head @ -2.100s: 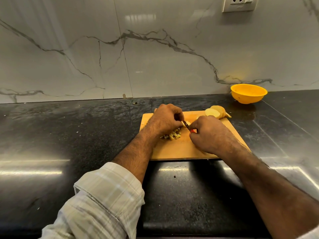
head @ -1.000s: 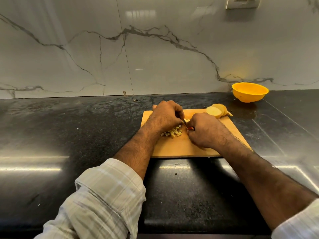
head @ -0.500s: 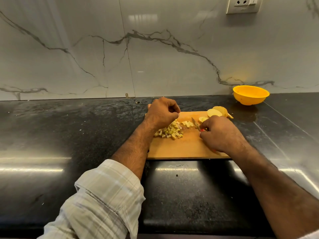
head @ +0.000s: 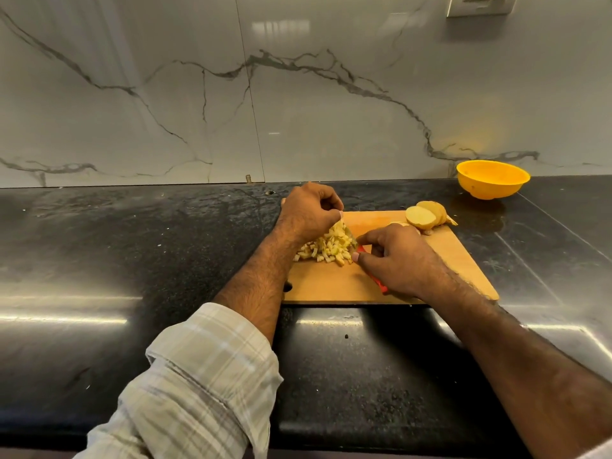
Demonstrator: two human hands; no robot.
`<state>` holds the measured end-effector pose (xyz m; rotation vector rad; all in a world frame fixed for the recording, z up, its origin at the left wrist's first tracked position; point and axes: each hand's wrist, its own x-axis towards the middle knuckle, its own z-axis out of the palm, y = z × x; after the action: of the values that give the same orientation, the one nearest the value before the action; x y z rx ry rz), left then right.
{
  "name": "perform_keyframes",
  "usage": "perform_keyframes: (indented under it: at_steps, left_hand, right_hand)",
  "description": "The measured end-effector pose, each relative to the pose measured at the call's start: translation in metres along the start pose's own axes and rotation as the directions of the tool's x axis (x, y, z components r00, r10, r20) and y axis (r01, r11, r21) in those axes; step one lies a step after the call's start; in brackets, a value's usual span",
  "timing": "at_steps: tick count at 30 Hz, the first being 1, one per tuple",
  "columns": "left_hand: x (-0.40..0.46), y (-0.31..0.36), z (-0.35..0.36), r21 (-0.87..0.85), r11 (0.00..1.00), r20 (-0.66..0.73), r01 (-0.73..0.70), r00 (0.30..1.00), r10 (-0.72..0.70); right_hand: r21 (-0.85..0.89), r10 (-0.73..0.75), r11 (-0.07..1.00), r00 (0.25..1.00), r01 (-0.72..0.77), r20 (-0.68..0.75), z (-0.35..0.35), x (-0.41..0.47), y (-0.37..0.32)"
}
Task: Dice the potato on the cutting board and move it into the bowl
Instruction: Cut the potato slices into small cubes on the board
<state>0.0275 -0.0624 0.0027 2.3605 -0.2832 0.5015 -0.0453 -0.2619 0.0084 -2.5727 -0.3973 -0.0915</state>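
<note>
A heap of small potato dice (head: 329,246) lies on the left half of the wooden cutting board (head: 334,283). My left hand (head: 306,212) sits curled at the far left side of the heap, its fingertips touching the top pieces. My right hand (head: 400,260) grips a red-handled knife (head: 362,249), whose blade lies against the right side of the heap. A few uncut potato slices (head: 425,215) lean together at the board's far right corner. The yellow bowl (head: 491,180) stands on the counter beyond the board, to the right, near the wall.
The board lies on a glossy black counter (head: 149,260) that runs to a marble-patterned wall. A wall socket (head: 480,5) is at the upper right. Small scraps dot the counter left of the board.
My right hand has swept the knife leftward, pushing the loose pieces into one tighter heap against my left hand. The left hand has stayed at the heap's far side.
</note>
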Motion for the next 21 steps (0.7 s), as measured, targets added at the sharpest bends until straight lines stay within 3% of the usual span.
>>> perform_keyframes:
  at_steps: [8, 13, 21]
  left_hand:
    - [0.006, -0.014, -0.008, -0.034, 0.997, -0.101, 0.064, 0.993, -0.067]
    - [0.005, -0.012, -0.007, -0.020, 0.998, -0.080, 0.057, 0.995, -0.058]
    - [-0.001, -0.003, -0.008, -0.124, 0.991, 0.012, -0.045, 0.999, 0.047]
  right_hand:
    - [-0.020, 0.033, 0.999, 0.992, -0.036, -0.126, -0.009, 0.003, 0.007]
    - [-0.042, 0.036, 0.998, 0.998, -0.038, -0.051, -0.005, 0.004, 0.009]
    - [0.368, 0.073, 0.930, 0.987, -0.014, -0.145, -0.005, 0.009, 0.017]
